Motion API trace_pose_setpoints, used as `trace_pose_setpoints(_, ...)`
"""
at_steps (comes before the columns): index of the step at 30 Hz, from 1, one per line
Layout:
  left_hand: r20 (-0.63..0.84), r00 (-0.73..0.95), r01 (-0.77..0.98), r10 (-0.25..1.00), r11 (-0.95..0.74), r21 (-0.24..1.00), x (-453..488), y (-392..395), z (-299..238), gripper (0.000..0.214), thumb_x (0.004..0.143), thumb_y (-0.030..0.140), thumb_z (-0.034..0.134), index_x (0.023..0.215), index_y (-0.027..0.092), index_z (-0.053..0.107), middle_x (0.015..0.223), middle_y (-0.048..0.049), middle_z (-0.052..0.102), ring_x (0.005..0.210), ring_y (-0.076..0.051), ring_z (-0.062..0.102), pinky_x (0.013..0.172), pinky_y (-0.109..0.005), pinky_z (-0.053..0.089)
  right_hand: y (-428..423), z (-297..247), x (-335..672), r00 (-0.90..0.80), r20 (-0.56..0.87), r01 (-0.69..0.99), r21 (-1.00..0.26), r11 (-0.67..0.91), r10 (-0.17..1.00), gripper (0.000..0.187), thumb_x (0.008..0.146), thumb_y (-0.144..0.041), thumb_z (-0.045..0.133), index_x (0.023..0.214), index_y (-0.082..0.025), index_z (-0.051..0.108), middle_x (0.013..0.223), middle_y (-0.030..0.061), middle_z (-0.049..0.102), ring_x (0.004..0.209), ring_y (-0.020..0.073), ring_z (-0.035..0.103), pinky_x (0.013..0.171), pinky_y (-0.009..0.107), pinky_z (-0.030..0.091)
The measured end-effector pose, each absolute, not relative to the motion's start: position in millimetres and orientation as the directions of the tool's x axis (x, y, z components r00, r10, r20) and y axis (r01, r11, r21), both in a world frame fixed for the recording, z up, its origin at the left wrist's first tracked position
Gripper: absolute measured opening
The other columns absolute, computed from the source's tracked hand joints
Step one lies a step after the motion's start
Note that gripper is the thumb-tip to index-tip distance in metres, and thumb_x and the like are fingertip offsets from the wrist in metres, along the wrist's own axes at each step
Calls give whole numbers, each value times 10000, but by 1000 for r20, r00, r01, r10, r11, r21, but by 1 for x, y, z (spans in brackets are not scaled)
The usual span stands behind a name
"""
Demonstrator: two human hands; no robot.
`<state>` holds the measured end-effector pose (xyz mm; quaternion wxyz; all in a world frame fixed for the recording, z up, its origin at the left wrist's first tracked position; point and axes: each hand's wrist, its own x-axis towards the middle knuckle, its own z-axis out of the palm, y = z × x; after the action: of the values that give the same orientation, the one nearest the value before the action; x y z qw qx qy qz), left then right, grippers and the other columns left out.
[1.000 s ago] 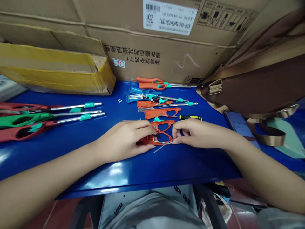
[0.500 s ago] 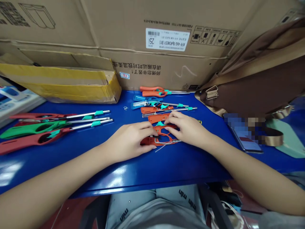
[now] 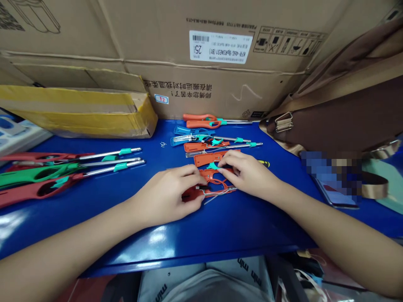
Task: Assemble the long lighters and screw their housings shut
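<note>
- Left hand: its grip is clamped on the left end of the front orange casing, fingers along the far side and thumb on the near side.
- Right hand: thumb and forefinger are bent at the teal trigger; the fingers hide the contact, so I cannot tell whether this grip is pinched together on it or only touching.
- The front orange casing lies on the blue desk, between the 2 hands, its looped part to the right of the left fingertips. Pale wires run along it, and a thin clear tube slants out on its near side.
- Just behind it lies the second orange casing, partly covered by both hands.
- Farther back, in a rough row, are a flat orange casing, another orange casing, blue casings and 2 orange lighters near the large carton.
- A screwdriver shows its yellow and black handle end behind the right hand.
- Well to the left, a green lighter lies among red lighters, their metal tubes pointing right.
- Behind those stands a yellow-taped box; a brown bag fills the far right.
</note>
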<state>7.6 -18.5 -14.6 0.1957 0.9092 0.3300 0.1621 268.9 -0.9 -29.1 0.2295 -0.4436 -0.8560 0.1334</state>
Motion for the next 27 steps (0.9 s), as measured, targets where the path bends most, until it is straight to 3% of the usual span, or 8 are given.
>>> trace_pose_setpoints(7, 193, 732, 519, 653, -719, 462, 8, -18, -13, 261, 987, 291, 544, 1174, 226, 713, 1106, -43, 713, 909, -187, 702, 747, -294, 568, 3, -32, 271, -504, 342, 636, -474, 609, 793, 143, 958, -120, 629, 892, -150, 752, 915, 80, 740, 858, 193, 679, 790, 305, 521)
trace_pose_setpoints(21, 240, 753, 501, 613, -770, 394, 7, -17, -15, 233, 995, 227, 534, 1163, 252, 695, 1124, -20, 728, 971, -190, 712, 743, -282, 562, 0, -21, 270, -452, 175, 810, -330, 484, 875, 171, 998, -168, 563, 974, -176, 732, 1042, 87, 714, 958, 225, 687, 838, 343, 521)
trace_pose_setpoints(24, 247, 763, 495, 597, -786, 372, 6, -16, -17, 235, 984, 194, 544, 1160, 251, 689, 1146, -14, 734, 1003, -195, 715, 800, -300, 572, 1, -19, 274, -449, 159, 797, -374, 475, 879, 176, 962, -120, 579, 992, -180, 742, 1074, 88, 727, 971, 220, 690, 823, 328, 510)
trace_pose_setpoints(27, 241, 777, 491, 582, -799, 347, 6, -16, -17, 202, 998, 214, 542, 1125, 234, 698, 1101, -18, 747, 994, -205, 721, 829, -326, 578, 5, -17, 277, -428, 141, 762, -475, 440, 893, 133, 913, -100, 638, 911, -173, 748, 950, 58, 734, 810, 167, 659, 734, 290, 477)
